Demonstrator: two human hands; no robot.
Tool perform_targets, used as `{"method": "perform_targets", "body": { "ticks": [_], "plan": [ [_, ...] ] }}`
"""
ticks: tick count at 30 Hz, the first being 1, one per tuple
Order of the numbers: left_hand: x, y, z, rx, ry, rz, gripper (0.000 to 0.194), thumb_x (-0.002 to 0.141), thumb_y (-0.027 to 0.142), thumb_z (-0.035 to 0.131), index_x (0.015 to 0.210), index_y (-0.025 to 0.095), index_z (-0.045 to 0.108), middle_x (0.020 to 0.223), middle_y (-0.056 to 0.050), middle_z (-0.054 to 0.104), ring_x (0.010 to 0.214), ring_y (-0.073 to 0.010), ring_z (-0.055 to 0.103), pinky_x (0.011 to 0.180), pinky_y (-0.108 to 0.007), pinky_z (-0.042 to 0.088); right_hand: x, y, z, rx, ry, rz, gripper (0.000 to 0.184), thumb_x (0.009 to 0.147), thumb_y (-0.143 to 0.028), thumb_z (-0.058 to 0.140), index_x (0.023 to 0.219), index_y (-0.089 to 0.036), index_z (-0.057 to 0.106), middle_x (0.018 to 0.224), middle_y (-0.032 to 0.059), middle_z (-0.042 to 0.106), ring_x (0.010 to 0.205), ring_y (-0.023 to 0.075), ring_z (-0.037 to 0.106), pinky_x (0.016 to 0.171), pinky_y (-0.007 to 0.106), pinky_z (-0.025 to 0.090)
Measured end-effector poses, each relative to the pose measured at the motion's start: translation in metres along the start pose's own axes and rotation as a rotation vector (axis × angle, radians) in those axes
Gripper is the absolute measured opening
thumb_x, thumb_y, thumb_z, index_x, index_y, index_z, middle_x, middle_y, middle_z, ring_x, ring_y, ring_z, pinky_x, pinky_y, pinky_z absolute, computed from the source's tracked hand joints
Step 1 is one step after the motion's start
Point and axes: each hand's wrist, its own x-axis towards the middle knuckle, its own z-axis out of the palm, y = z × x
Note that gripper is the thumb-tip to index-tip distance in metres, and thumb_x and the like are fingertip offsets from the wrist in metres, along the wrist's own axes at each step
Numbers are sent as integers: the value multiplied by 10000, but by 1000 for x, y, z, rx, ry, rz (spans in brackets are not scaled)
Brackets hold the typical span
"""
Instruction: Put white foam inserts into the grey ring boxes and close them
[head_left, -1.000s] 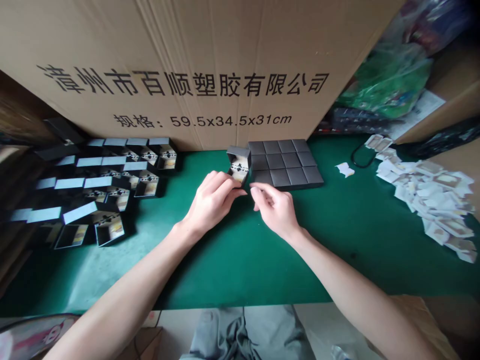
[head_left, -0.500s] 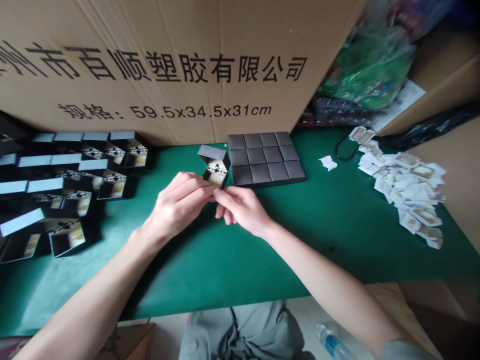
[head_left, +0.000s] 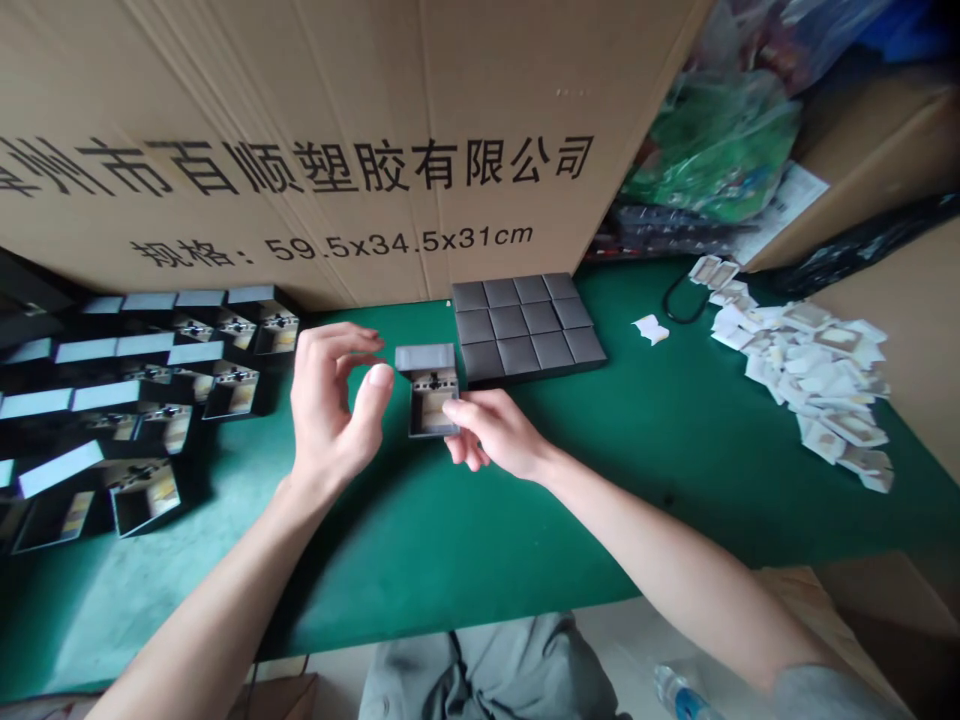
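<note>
A small dark hinged box with its lid raised is in the middle of the table. My right hand grips its right side, the thumb over the rim and the other fingers curled below. Inside the box a pale lining and a dark hinge strip show. To the left, my left hand is apart from the box, its thumb and fingers spread with nothing between them. Just behind and to the right lies a block of dark closed boxes set edge to edge in rows.
Rows of open dark boxes stand on the left of the green table. A pile of white inserts lies at right, with a white scrap nearer the middle. A large carton walls off the back.
My left hand has let go of the box and moved left, its fingers opening. The box, in my right hand, has come nearer and turned to face me more squarely.
</note>
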Motion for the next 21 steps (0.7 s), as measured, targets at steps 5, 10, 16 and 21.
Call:
{"method": "perform_targets", "body": {
  "ticks": [5,10,16,21],
  "plan": [
    [-5,-6,0,-385,-424,-346,516,1035,652,463,1341,269,626,1183,-123,730,994,-264,738,752,-372,635,-2,-6,-1,-108,-68,9,432,957,-492,579,644,-194,557,550,-40,594,417,59,489,440,205,382],
    [-9,-7,6,-519,-424,-543,569,1056,670,346,1182,225,677,997,-112,760,823,-259,752,662,-383,626,-12,-15,3,-480,134,-246,501,954,-532,574,571,-210,562,485,-35,515,459,95,506,497,248,412],
    [-1,-20,8,-410,-217,-627,430,1001,629,514,1084,228,643,981,-69,659,836,-212,653,617,-290,569,-19,-33,-76,-838,1306,-758,518,1087,-435,315,764,-200,644,654,20,593,556,131,592,595,283,496],
    [1,-23,9,-304,-159,-708,369,1013,575,498,951,220,581,877,-19,534,785,-167,537,654,-235,517,-20,-16,-153,-1155,1526,-381,323,852,-215,504,1094,-175,714,1125,140,712,1093,291,658,970,493,531]
  ]
}}
